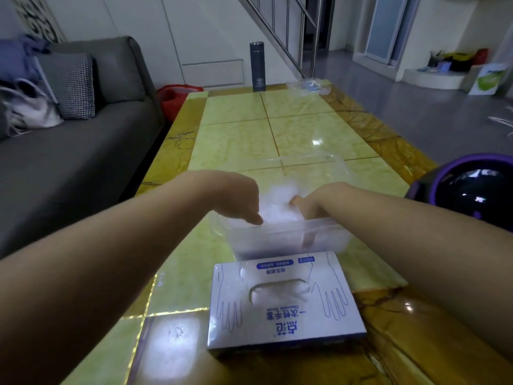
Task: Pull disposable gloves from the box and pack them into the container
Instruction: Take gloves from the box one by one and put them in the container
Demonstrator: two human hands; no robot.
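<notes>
A white and blue glove box [286, 304] lies flat near the table's front edge, its oval slot showing clear gloves. Just beyond it stands a clear plastic container [288, 232]. A crumpled wad of translucent gloves [277, 202] sits inside it. My left hand [236, 198] reaches over the container's left rim, fingers curled down against the wad. My right hand [308, 204] is sunk into the container on the right, its fingers hidden behind the wall and the gloves.
The yellow-green tiled table [236, 140] stretches away. A dark flask [257, 66] and a clear lid [309, 87] stand at its far end. A purple-rimmed round object [472, 190] sits at the right edge. A grey sofa [77, 151] runs along the left.
</notes>
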